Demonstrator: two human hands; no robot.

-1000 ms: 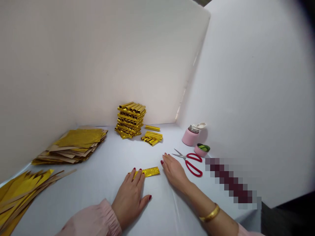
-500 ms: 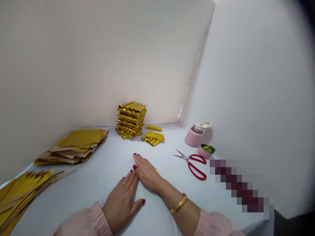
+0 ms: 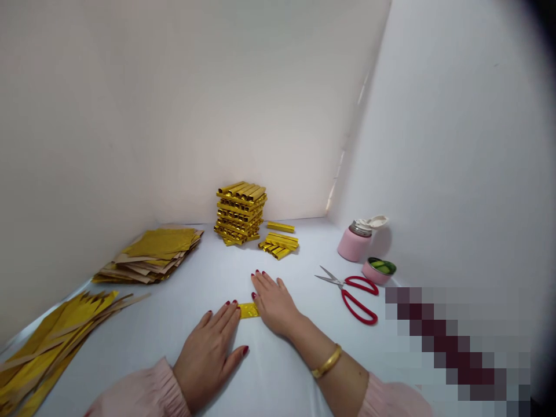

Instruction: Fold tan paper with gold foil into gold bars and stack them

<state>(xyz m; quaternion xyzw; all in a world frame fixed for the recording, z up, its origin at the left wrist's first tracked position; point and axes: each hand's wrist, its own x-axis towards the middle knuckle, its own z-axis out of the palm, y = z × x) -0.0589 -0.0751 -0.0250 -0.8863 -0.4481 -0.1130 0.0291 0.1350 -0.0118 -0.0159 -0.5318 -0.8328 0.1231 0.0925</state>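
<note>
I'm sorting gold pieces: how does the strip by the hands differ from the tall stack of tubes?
The gold strip looks flat; the tall stack of gold tubes rises in many crisscrossed layers. The gold strip is partly hidden by the left hand and the right hand; the tall stack of gold tubes stands untouched near the back wall. Both are shiny gold.

Left fingers (image 3: 222, 319) and right fingers (image 3: 266, 284) lie outstretched, seemingly pressed flat.
</note>
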